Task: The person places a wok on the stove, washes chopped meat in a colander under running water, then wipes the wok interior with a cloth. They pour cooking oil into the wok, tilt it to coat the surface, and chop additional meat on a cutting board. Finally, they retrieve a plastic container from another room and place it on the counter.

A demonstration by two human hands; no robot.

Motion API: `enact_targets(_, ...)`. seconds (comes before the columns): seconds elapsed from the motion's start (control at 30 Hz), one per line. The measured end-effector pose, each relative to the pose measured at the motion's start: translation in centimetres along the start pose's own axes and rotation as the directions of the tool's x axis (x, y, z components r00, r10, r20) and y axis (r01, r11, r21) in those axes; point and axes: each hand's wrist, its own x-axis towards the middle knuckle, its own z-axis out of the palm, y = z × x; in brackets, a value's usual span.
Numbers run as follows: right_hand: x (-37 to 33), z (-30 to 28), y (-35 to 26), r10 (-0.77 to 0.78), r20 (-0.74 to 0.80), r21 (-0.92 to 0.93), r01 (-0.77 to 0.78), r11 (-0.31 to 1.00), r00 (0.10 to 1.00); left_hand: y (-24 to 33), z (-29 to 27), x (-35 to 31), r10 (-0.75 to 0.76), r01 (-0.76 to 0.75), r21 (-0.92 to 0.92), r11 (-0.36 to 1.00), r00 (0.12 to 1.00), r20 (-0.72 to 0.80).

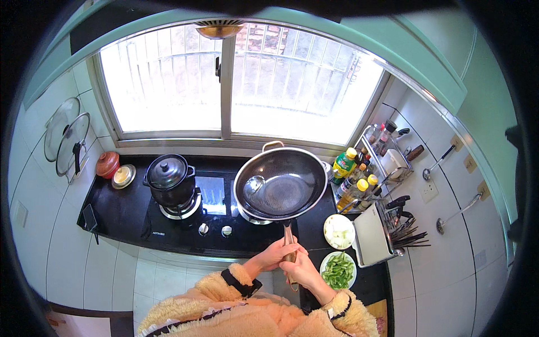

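A large dark wok (283, 194) with a pale rim stands over the right burner. Its long handle (289, 236) points toward me. My left hand (273, 253) is closed round the handle from the left. Just below and to the right, my right hand (304, 269) grips the same handle nearer its end. A round shiny patch shows on the left inside of the wok; I cannot tell what it is. Right of my hands lie a plate of cut green vegetables (338, 271) and a plate of white pieces (339, 231).
A lidded black pot (169, 180) sits on the left burner of the black stove (179, 233). Bottles (352, 191) crowd the rack at right, beside a knife and chopstick holder (387, 224). A red lidded jar (107, 164) stands far left. Glass lids (73, 137) hang on the wall.
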Motion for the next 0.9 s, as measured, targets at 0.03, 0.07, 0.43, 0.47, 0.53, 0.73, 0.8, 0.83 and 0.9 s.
enact_targets(0.03, 0.1, 0.1, 0.0, 0.013, 0.003, 0.039, -0.013, 0.999, 1.0, 0.0, -0.2, -0.1, -0.022, 0.022, 0.004, 1.0, 1.0, -0.011)
enact_targets(0.07, 0.2, 0.2, 0.1, 0.031, 0.011, 0.09, -0.032, 0.995, 0.999, 0.1, -0.3, -0.3, -0.096, 0.096, -0.001, 0.995, 0.993, -0.062)
enact_targets(0.43, 0.4, 0.1, 0.3, 0.071, 0.093, 0.404, -0.103, 0.909, 0.993, 2.3, 2.7, -2.2, -0.139, 0.146, 0.016, 0.989, 0.967, -0.215)
enact_targets(0.47, 0.3, 0.1, 0.4, 0.067, 0.109, 0.421, -0.107, 0.901, 0.992, 2.3, 2.8, -2.2, -0.141, 0.15, 0.022, 0.988, 0.965, -0.219)
enact_targets(0.53, 0.1, 0.0, 0.8, 0.108, 0.138, 0.456, -0.16, 0.875, 0.985, 2.2, 2.6, -2.3, -0.156, 0.181, 0.095, 0.979, 0.96, -0.231)
enact_targets(0.73, 0.7, 0.3, 2.9, 0.044, 0.217, 0.589, -0.167, 0.791, 0.975, 2.0, 1.6, -2.4, -0.119, 0.214, 0.301, 0.929, 0.946, -0.303)
enact_targets(0.8, 1.1, 0.6, 3.7, 0.016, 0.235, 0.615, -0.161, 0.772, 0.972, 2.3, 1.4, -2.6, -0.116, 0.235, 0.356, 0.905, 0.939, -0.323)
enact_targets(0.83, 1.3, 0.9, 4.1, -0.004, 0.241, 0.625, -0.152, 0.766, 0.97, 2.5, 1.3, -2.7, -0.124, 0.248, 0.378, 0.892, 0.938, -0.323)
enact_targets(0.9, 1.7, 1.2, 4.7, -0.048, 0.241, 0.624, -0.117, 0.773, 0.969, 2.8, 1.3, -2.8, -0.105, 0.248, 0.438, 0.864, 0.94, -0.325)
